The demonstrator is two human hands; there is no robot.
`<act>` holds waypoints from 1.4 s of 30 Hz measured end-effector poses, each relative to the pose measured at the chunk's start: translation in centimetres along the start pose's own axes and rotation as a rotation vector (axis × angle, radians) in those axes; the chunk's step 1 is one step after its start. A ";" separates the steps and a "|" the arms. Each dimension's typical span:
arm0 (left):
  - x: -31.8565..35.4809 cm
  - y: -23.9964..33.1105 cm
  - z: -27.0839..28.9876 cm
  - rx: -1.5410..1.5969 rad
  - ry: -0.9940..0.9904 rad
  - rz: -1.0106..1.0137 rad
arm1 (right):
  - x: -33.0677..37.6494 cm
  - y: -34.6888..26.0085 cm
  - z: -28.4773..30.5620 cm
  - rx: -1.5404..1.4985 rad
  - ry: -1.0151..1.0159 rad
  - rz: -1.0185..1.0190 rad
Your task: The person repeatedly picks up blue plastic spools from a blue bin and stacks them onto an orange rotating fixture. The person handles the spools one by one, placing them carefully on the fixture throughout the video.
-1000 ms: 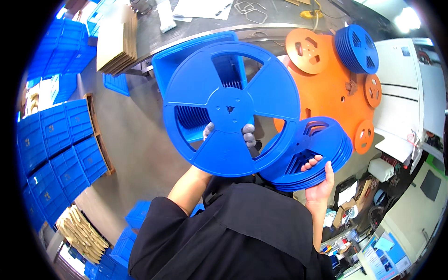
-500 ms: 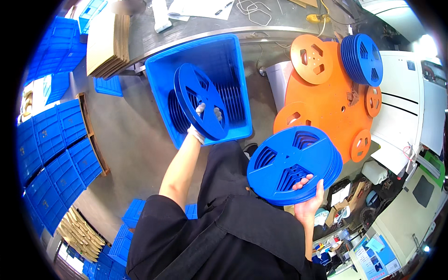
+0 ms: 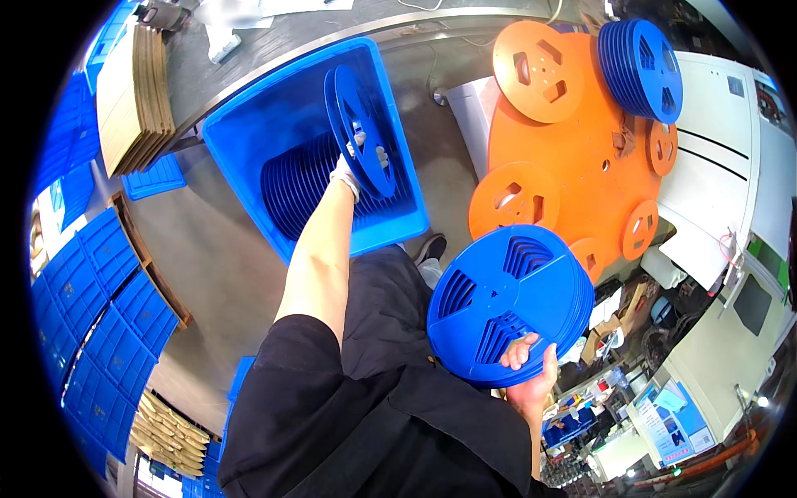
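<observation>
On the grey concrete floor (image 3: 224,249) below the person stands a deep blue plastic crate (image 3: 249,145), its inside lined with a row of flat blue plastic reels (image 3: 303,178) set on edge. The left hand (image 3: 359,162), in a white glove, reaches down into the crate with its fingers clamped on the hub of one upright blue plastic reel (image 3: 357,124), which stands over the row, partly above the crate's rim. The right hand (image 3: 527,365), bare, holds a stack of round blue plastic reels (image 3: 506,303) by its lower edge, fingers curled onto the face of the top reel, close to the body in dark clothing. Beyond the crate runs a grey metal table (image 3: 274,37) with a pile of flat brown cardboard sheets (image 3: 133,95) at its left end. To the right rises an orange machine panel (image 3: 581,166) carrying orange discs, with more blue reels (image 3: 643,66) mounted at its top. Stacks of blue crate lids (image 3: 100,332) line the floor on the left
</observation>
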State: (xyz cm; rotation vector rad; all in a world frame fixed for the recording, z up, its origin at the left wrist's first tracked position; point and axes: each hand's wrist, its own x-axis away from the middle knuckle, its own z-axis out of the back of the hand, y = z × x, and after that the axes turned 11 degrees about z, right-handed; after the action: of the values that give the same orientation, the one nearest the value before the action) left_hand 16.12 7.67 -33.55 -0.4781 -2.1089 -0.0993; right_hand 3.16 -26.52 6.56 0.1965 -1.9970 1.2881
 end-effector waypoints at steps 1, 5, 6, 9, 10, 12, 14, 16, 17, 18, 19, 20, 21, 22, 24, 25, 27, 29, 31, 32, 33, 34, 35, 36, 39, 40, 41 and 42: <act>-0.1 0.0 -0.1 -0.002 0.044 -0.019 | -0.1 -0.1 0.2 -0.020 -0.052 -0.011; 0.8 -1.3 0.0 -0.038 0.200 -0.084 | 0.3 -0.6 0.0 -0.115 -0.123 0.038; 1.8 -1.2 0.6 -0.065 0.208 -0.094 | 0.1 -0.8 -0.2 -0.131 -0.149 0.046; 5.4 -3.2 1.9 -0.220 0.289 -0.139 | 0.3 -2.5 -0.3 -0.262 -0.239 0.083; 7.2 -4.3 1.9 -0.337 0.340 -0.189 | 0.3 -2.9 0.2 -0.304 -0.278 0.092; 11.2 -6.8 -0.3 -0.730 0.409 -0.362 | 0.5 -3.5 1.4 -0.398 -0.375 0.109; 15.6 -9.8 -6.6 -1.265 0.333 -0.696 | 0.7 -3.5 1.8 -0.485 -0.440 0.100; 22.1 -13.1 -15.7 -2.033 0.131 -1.290 | 0.9 -3.3 2.3 -0.566 -0.529 0.077; 26.0 -16.2 -19.2 -2.083 0.139 -1.258 | 1.2 -3.0 2.1 -0.569 -0.559 0.065; 27.1 -19.8 -18.7 -1.916 -0.055 -1.331 | 1.7 -2.7 1.8 -0.555 -0.585 0.027; 29.4 -22.2 -20.8 -1.857 -0.304 -1.214 | 2.1 -2.4 1.9 -0.542 -0.601 0.001; 29.8 -24.5 -21.7 -2.138 -0.559 -1.000 | 2.6 -2.4 1.9 -0.529 -0.617 -0.025; 31.5 -25.9 -21.3 -1.835 -0.790 -1.271 | 3.3 -2.6 2.6 -0.562 -0.572 -0.072; 31.6 -25.7 -21.2 -1.868 -0.697 -1.255 | 3.6 -2.7 2.9 -0.560 -0.605 -0.037; 31.0 -23.3 -20.7 -1.922 -0.512 -1.218 | 3.9 -2.8 3.4 -0.555 -0.669 0.036; 28.5 -22.1 -18.3 -2.136 -0.224 -1.335 | 4.2 -3.1 3.3 -0.575 -0.691 0.060; 23.9 -17.7 -12.8 -1.934 0.180 -0.979 | 4.6 -3.4 4.1 -0.606 -0.627 0.088; 22.0 -15.8 -7.8 -2.281 0.362 -1.149 | 4.1 -3.6 5.3 -0.661 -0.631 0.087; 25.7 -17.6 -10.0 -1.994 0.298 -1.341 | 4.1 -3.7 5.9 -0.681 -0.579 0.130; 27.7 -18.9 -12.0 -1.970 0.186 -1.339 | 3.9 -3.8 5.6 -0.691 -0.576 0.135; 29.1 -20.5 -13.1 -1.958 0.067 -1.301 | 3.9 -3.9 5.0 -0.666 -0.594 0.150; 32.9 -21.9 -17.1 -1.977 -0.125 -0.856 | 3.8 -3.9 4.8 -0.631 -0.609 0.154; 32.6 -23.8 -16.0 -2.004 -0.176 -0.977 | 4.1 -4.1 3.6 -0.581 -0.647 0.149; 32.4 -25.6 -15.9 -1.966 -0.196 -0.802 | 4.3 -4.1 2.3 -0.521 -0.683 0.146; 32.1 -25.5 -15.2 -1.416 -0.181 -0.369 | 6.2 -3.6 0.2 -0.305 -0.699 0.078; 31.9 -24.5 -14.4 -1.237 -0.190 -0.240 | 7.5 -4.5 -1.3 -0.075 -0.675 0.156; 32.2 -23.7 -13.7 -0.982 -0.344 -0.223 | 8.1 -5.1 -1.7 0.008 -0.632 0.230; 32.8 -23.0 -13.4 -0.731 -0.499 -0.194 | 7.2 -4.8 -0.5 -0.012 -0.703 0.191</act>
State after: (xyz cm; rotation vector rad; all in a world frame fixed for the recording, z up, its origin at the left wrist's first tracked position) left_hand 2.29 -7.16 3.50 -0.7791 -2.5700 -0.9730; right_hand 0.57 -26.62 14.81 0.5216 -2.6625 1.4551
